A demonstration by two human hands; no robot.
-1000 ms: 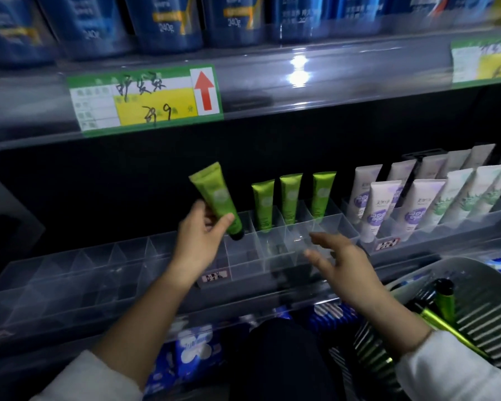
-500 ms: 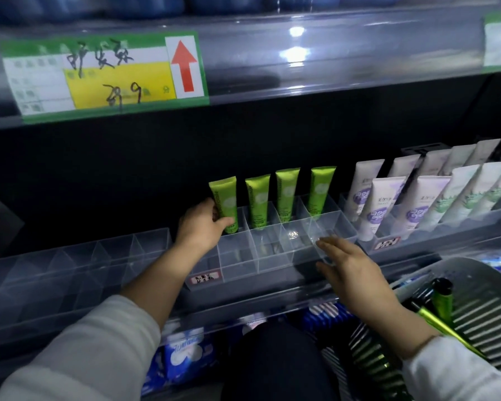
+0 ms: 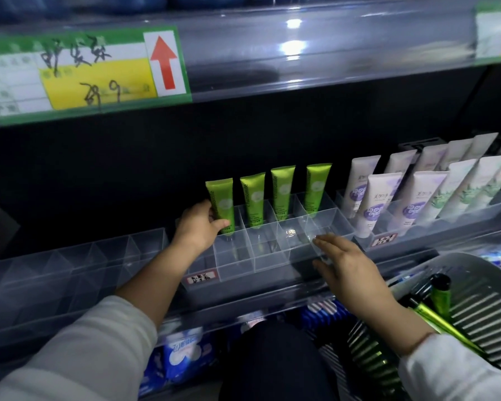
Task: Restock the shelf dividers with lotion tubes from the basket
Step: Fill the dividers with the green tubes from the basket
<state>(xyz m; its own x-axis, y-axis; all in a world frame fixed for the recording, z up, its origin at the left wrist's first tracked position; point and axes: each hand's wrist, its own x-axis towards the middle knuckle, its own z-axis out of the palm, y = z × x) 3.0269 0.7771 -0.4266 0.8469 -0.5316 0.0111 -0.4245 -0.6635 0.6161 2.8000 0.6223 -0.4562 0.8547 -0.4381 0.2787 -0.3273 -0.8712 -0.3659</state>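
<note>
Our left grip [image 3: 198, 225] is curled round the lower half of a green lotion tube [image 3: 220, 198], thumb in front, fingers behind. The tube is upright, cap end down in the back-left slot of the clear divider tray [image 3: 272, 256]; we can't tell if it touches bottom. Just right of that grip, 3 more green tubes [image 3: 282, 189] stand upright in the same back row, one per slot. Our right grip [image 3: 347, 267] is flat w/ fingers straight and holds nothing, its fingertips on the tray's front-right corner. The grey slatted basket [image 3: 489, 314] sits below and right of it, near the wrist, w/ at least 2 green tubes [image 3: 440, 296] lying inside. Beyond and right of the right grip, white-purple tubes [image 3: 373, 204] lean in a separate tray. A green-yellow price label [image 3: 99, 73] hangs on the shelf edge above the left grip.
</note>
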